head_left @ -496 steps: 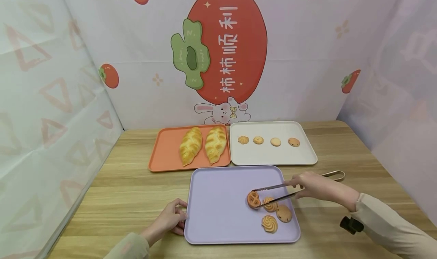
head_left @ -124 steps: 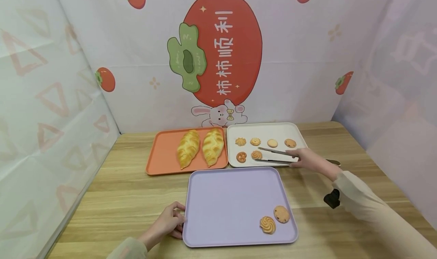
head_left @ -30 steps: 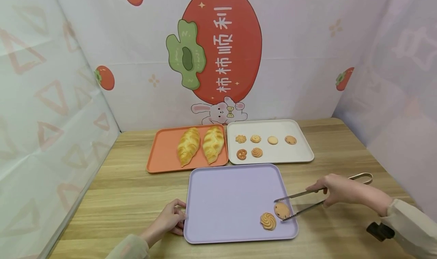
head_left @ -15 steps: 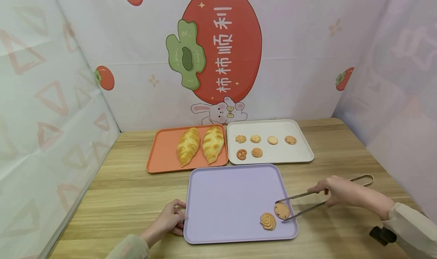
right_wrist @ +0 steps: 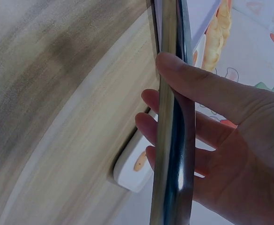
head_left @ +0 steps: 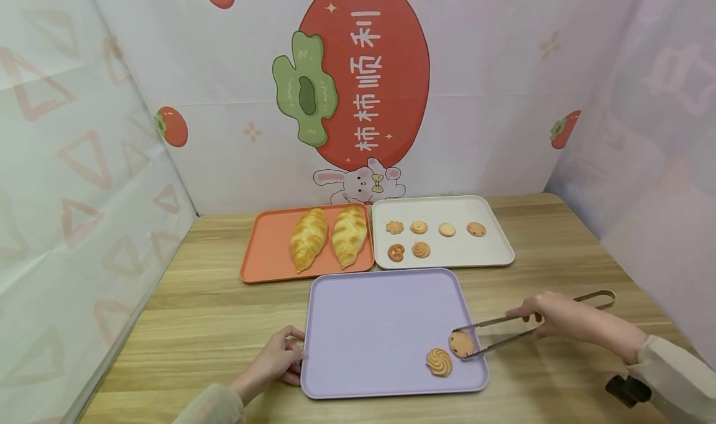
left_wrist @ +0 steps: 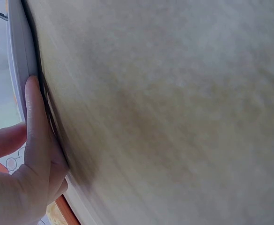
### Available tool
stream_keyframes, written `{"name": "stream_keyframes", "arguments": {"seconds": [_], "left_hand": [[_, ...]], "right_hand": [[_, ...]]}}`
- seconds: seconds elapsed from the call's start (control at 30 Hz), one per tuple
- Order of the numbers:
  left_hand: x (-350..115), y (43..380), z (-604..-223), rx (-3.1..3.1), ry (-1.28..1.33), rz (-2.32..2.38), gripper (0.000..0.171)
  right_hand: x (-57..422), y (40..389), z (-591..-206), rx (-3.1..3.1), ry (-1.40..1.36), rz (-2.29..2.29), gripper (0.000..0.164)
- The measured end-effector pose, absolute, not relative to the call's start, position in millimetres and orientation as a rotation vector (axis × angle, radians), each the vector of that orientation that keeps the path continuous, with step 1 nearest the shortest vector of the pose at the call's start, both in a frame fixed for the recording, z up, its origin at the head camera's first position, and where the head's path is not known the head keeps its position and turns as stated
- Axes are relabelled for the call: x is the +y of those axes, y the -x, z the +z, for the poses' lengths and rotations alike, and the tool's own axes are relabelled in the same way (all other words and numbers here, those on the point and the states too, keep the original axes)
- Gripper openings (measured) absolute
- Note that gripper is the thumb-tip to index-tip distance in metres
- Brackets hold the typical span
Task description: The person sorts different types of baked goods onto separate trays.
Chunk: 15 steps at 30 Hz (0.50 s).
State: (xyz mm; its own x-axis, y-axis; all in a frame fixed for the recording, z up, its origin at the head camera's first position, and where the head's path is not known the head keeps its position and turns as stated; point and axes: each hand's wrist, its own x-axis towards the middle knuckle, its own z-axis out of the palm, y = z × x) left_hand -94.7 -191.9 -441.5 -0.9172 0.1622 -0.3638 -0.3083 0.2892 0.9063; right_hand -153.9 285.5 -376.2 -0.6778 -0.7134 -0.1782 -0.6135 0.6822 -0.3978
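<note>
In the head view my right hand (head_left: 562, 315) holds metal tongs (head_left: 506, 343). The tong tips lie on either side of a round cookie with dark chips (head_left: 461, 344), close against its edges. This cookie lies on the lilac tray (head_left: 380, 324), near its right rim. Beside it, lower left, is a swirl cookie (head_left: 439, 362). My left hand (head_left: 278, 357) touches the left rim of the lilac tray; in the left wrist view a finger (left_wrist: 36, 122) lies along the tray's outer side. The right wrist view shows my thumb and fingers around the tongs (right_wrist: 174, 140).
Behind the lilac tray stands a white tray (head_left: 481, 256) with a back row of several cookies, plus a pretzel-shaped cookie (head_left: 396, 252) and a swirl cookie (head_left: 421, 250) in front. Left of it, an orange tray (head_left: 268, 250) bears two long breads (head_left: 309, 240). Fabric walls enclose the table.
Over the earlier frames, the pretzel-shaped cookie and a swirl cookie passed from the lilac tray to the white one. Lately the tong tips have drawn together about the chip cookie. My left hand stayed put.
</note>
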Motion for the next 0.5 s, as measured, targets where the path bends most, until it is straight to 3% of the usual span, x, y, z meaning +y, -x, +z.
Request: {"name": "stream_keyframes", "arguments": {"seconds": [0.5], "left_hand": [[-190.7, 93.1, -437.9, 2.172, 0.134, 1.672, 0.03]], "right_hand": [[288.6, 157.1, -375.6, 2.593, 1.043, -0.521, 0.043]]}}
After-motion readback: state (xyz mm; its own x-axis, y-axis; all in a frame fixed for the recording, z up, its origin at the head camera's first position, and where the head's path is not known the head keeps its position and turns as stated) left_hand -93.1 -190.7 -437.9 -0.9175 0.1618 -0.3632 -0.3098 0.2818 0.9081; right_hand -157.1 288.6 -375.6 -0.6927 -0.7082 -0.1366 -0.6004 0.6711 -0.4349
